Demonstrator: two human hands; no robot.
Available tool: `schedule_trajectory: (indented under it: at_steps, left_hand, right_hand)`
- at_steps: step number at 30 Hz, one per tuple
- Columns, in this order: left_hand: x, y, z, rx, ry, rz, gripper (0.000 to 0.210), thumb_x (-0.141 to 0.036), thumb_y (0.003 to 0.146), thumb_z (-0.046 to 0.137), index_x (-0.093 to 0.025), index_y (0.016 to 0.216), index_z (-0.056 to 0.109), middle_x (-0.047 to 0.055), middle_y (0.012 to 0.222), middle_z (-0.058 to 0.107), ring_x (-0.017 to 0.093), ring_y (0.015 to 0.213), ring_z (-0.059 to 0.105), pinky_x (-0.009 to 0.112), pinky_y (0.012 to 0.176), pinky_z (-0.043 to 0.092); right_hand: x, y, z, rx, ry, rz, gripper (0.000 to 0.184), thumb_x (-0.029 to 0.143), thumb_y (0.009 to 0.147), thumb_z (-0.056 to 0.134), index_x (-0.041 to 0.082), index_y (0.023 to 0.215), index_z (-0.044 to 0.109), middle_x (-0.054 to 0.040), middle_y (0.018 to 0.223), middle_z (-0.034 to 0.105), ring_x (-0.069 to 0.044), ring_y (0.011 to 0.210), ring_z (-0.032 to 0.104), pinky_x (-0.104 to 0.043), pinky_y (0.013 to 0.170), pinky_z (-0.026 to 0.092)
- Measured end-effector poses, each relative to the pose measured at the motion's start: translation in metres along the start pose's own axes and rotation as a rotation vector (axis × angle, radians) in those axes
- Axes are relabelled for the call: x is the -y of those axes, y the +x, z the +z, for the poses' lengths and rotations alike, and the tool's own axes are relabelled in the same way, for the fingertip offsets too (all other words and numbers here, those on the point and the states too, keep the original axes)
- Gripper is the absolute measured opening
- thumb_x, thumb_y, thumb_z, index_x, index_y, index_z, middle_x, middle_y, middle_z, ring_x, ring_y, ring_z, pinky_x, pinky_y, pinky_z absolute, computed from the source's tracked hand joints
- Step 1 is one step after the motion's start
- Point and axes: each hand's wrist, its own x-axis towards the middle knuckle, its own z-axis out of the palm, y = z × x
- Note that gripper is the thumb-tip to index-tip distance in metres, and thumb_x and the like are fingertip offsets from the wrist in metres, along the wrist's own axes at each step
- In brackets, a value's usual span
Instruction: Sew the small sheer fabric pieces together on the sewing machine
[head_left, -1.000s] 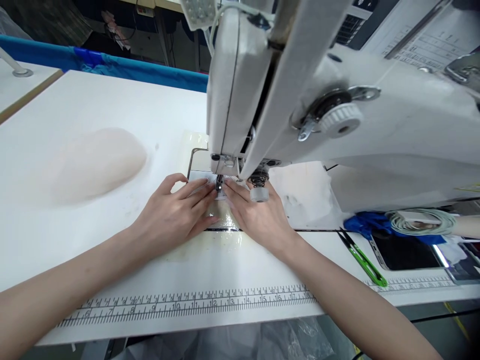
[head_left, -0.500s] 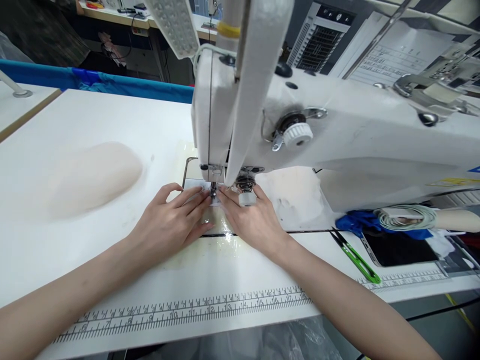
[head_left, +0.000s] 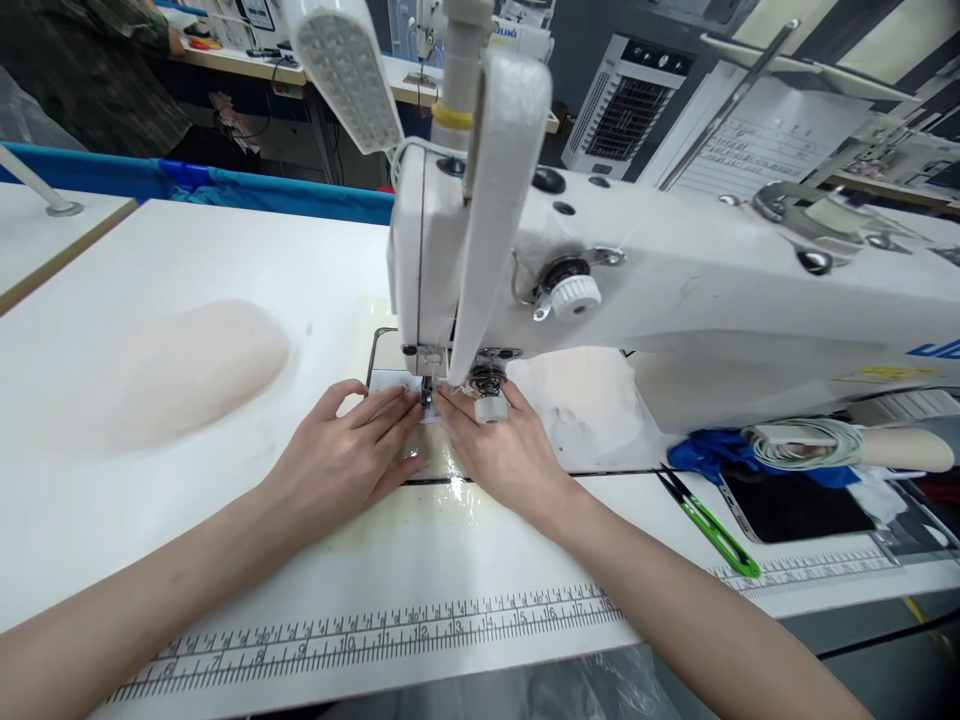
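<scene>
Head view: the long white metal sewing machine (head_left: 660,285) shows more than before, crosswise on the white counter (head_left: 450,560); left hand (head_left: 352,445) and right hand (head_left: 506,450) flank its leftward needle end (head_left: 427,390); I cannot tell their grip.

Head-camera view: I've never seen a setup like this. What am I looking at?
There's no robot here: a person's head-worn camera looks forward and down. The bare left hand and right hand lie palm down, fingertips on either side of the presser foot of a white sewing machine. Whether they hold fabric is hard to tell. On the white table, a pale oval piece lies left; to the right are green thread snips and a phone. A ruler scale runs along the near edge.
</scene>
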Motion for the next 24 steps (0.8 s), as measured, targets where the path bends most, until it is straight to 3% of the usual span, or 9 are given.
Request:
schedule_trajectory:
  at_steps: [7, 13, 24]
  left_hand:
    - [0.0, -0.001, 0.002, -0.02, 0.005, -0.006, 0.033, -0.033, 0.099, 0.05, -0.011, 0.118, 0.064, 0.011, 0.117, 0.071, 0.024, 0.113, 0.063, 0.042, 0.092, 0.041]
    - [-0.001, 0.0, -0.002, -0.001, 0.002, -0.018, 0.032, -0.032, 0.098, 0.051, -0.013, 0.121, 0.064, 0.011, 0.119, 0.07, 0.027, 0.114, 0.063, 0.044, 0.093, 0.043]
    - [-0.003, 0.0, -0.007, -0.002, 0.022, -0.018, 0.029, -0.031, 0.097, 0.054, -0.015, 0.117, 0.065, 0.01, 0.119, 0.07, 0.027, 0.114, 0.063, 0.044, 0.094, 0.043]
  right_hand:
    - [0.0, 0.001, -0.001, -0.01, 0.011, 0.007, 0.023, 0.009, 0.088, 0.054, 0.019, 0.089, 0.074, -0.0062, 0.116, 0.071, -0.02, 0.113, 0.061, -0.042, 0.115, 0.033]
    - [0.0, 0.003, -0.008, -0.006, 0.064, 0.058, 0.027, 0.025, 0.098, 0.048, 0.019, 0.095, 0.074, -0.0072, 0.112, 0.073, -0.02, 0.109, 0.064, -0.042, 0.113, 0.035]
    - [-0.002, 0.002, -0.009, 0.008, 0.053, 0.057, 0.029, 0.034, 0.097, 0.05, 0.02, 0.093, 0.075, -0.0061, 0.109, 0.074, -0.021, 0.111, 0.062, -0.044, 0.113, 0.034]
